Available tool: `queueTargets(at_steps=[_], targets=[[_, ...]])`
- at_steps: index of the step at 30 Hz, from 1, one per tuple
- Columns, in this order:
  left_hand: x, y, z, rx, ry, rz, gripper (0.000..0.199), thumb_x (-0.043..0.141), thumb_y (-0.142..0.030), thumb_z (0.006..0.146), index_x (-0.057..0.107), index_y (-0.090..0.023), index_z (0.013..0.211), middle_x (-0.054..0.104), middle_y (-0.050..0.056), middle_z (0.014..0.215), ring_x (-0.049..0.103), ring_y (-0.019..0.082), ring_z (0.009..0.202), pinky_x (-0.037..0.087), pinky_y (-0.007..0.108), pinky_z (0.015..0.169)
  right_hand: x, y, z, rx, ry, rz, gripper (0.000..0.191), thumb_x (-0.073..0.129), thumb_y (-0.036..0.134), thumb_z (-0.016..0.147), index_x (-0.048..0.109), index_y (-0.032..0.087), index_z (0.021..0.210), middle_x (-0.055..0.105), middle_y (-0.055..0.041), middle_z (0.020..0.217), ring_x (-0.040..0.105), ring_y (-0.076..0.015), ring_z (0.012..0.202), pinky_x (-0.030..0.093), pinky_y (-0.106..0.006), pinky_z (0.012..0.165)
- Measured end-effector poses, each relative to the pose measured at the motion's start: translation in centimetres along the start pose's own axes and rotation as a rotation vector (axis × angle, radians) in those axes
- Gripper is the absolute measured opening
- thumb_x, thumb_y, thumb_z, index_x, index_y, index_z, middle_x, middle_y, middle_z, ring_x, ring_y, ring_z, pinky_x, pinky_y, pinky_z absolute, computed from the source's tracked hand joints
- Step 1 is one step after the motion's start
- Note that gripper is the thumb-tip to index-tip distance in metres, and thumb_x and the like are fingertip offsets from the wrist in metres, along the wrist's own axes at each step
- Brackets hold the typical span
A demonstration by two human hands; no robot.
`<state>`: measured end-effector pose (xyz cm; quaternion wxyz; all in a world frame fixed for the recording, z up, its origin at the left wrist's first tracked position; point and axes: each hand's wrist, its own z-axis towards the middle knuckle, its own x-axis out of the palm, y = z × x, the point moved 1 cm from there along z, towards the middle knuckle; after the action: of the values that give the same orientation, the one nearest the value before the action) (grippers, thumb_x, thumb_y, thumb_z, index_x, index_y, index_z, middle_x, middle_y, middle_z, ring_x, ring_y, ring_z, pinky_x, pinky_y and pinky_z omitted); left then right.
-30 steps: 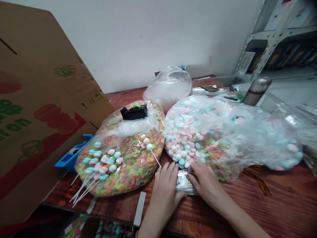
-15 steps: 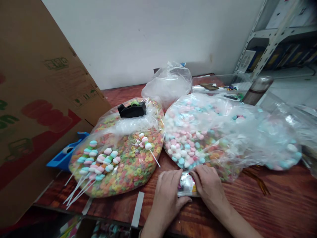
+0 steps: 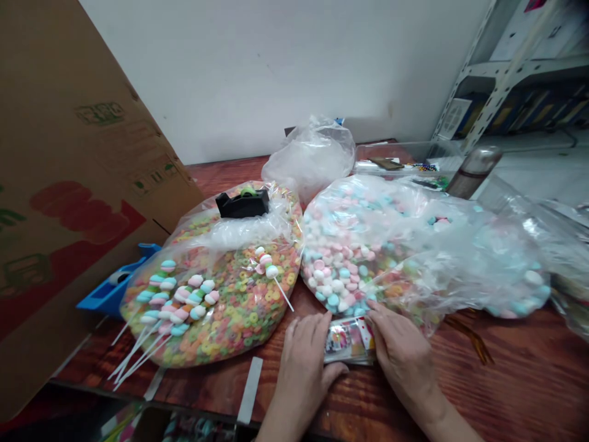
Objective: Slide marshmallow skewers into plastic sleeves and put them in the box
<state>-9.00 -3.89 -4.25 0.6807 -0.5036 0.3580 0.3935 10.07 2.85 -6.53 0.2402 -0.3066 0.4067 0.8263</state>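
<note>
A small stack of clear printed packets (image 3: 348,341) lies on the reddish wooden table (image 3: 519,393), near its front edge. My left hand (image 3: 304,353) grips the left end of the stack, its thumb along the lower edge. At the right end, my right hand (image 3: 400,347) holds the packets between thumb and fingers. Just beyond my hands is a big clear bag of pastel marshmallows (image 3: 340,279). Left of it, a bag of colored cereal rings (image 3: 239,301) bears several marshmallow skewers (image 3: 179,301) and a single skewer (image 3: 265,263) apart from them.
A black tape dispenser (image 3: 243,204) sits on the cereal bag. The blue tape dispenser (image 3: 108,288) stands beside a large cardboard box (image 3: 69,184) at left. Behind are a metal bottle (image 3: 473,172), a clear tray (image 3: 414,156) and a knotted plastic bag (image 3: 313,156).
My hands have moved slightly apart, and more of the packets' printed face shows between them. The view has shifted a little.
</note>
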Motion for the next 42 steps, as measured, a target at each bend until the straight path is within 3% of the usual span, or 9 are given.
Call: queueTargets(at_steps=[3,5,9,12,16,21,27,35,42], targets=[[-0.5,-2.0,-0.7,0.154,-0.227,-0.177,0.054,0.074,-0.015,0.077,0.057,-0.023,0.127,0.068,0.013,0.119,0.06,0.031,0.114,0.043,0.05,0.102,-0.9,-0.3,-0.1,-0.123,-0.094,-0.019,0.031,0.051,0.007,0.092,0.062,0.017,0.119,0.068,-0.013,0.122,0.063,-0.0219,0.113,0.046,-0.038,0.1],[0.0,-3.9,-1.0,0.15,-0.141,-0.515,0.028,0.068,-0.015,0.082,0.069,-0.023,0.109,0.074,0.009,0.096,0.067,0.023,0.092,0.052,0.036,0.085,-1.2,-0.4,-0.1,-0.117,-0.088,0.045,0.033,0.051,0.006,0.092,0.062,0.017,0.121,0.068,-0.0119,0.122,0.063,-0.0199,0.114,0.047,-0.035,0.1],[3.5,-6.9,-0.9,-0.453,0.29,-1.222,0.024,0.067,-0.04,0.083,0.071,-0.017,0.089,0.072,0.009,0.079,0.066,0.018,0.07,0.051,0.029,0.066,-1.6,-0.7,-0.1,0.005,-0.133,0.163,0.023,0.052,0.017,0.094,0.066,0.022,0.112,0.072,-0.0071,0.114,0.065,-0.0205,0.107,0.049,-0.035,0.095],[6.1,-7.4,-0.5,-0.755,0.286,-1.529,0.044,0.072,-0.057,0.072,0.064,-0.014,0.08,0.069,0.007,0.076,0.064,0.016,0.061,0.048,0.026,0.058,-2.0,-1.1,0.0,0.343,0.024,0.397,0.022,0.047,0.036,0.097,0.066,0.023,0.096,0.074,-0.0051,0.097,0.07,-0.0206,0.085,0.055,-0.033,0.075],[6.6,-6.8,-0.7,-0.778,0.212,-1.447,0.049,0.07,-0.063,0.07,0.058,-0.016,0.072,0.064,0.003,0.065,0.055,0.012,0.049,0.04,0.023,0.048,-2.3,-1.4,0.4,0.563,0.119,0.502,0.03,0.045,0.047,0.095,0.061,0.022,0.1,0.072,-0.0063,0.103,0.069,-0.0216,0.087,0.055,-0.034,0.076],[3.8,-6.2,-1.1,-0.583,0.022,-1.01,0.032,0.059,-0.047,0.086,0.063,-0.017,0.074,0.052,-0.002,0.054,0.047,0.012,0.049,0.034,0.024,0.051,-0.7,-0.9,0.7,0.381,0.221,0.251,0.021,0.064,0.03,0.083,0.059,0.019,0.1,0.066,0.0003,0.077,0.063,-0.0167,0.066,0.052,-0.026,0.061],[3.6,-6.1,-0.7,-0.625,0.178,-1.022,0.019,0.061,-0.032,0.083,0.066,-0.016,0.073,0.055,-0.001,0.057,0.05,0.013,0.053,0.037,0.025,0.054,-0.1,-0.3,0.0,0.216,0.126,0.148,0.022,0.047,0.025,0.095,0.06,0.019,0.077,0.063,-0.0036,0.073,0.06,-0.0196,0.07,0.048,-0.032,0.067],[4.9,-8.4,0.9,-0.654,0.367,-1.765,0.042,0.073,-0.044,0.077,0.072,-0.016,0.108,0.073,0.012,0.096,0.066,0.019,0.077,0.048,0.028,0.071,-3.5,-0.5,0.2,-0.266,-0.208,-0.078,0.038,0.054,0.001,0.087,0.06,0.015,0.121,0.067,-0.0166,0.122,0.061,-0.0271,0.114,0.044,-0.045,0.099],[5.4,-10.7,3.2,-0.752,0.15,-2.407,0.036,0.052,-0.031,0.094,0.063,-0.015,0.124,0.064,0.017,0.127,0.062,0.023,0.111,0.043,0.036,0.098,-5.8,-1.1,0.8,0.436,0.047,0.249,0.027,0.043,0.042,0.099,0.061,0.028,0.112,0.072,-0.0028,0.108,0.068,-0.0184,0.095,0.052,-0.028,0.08]])
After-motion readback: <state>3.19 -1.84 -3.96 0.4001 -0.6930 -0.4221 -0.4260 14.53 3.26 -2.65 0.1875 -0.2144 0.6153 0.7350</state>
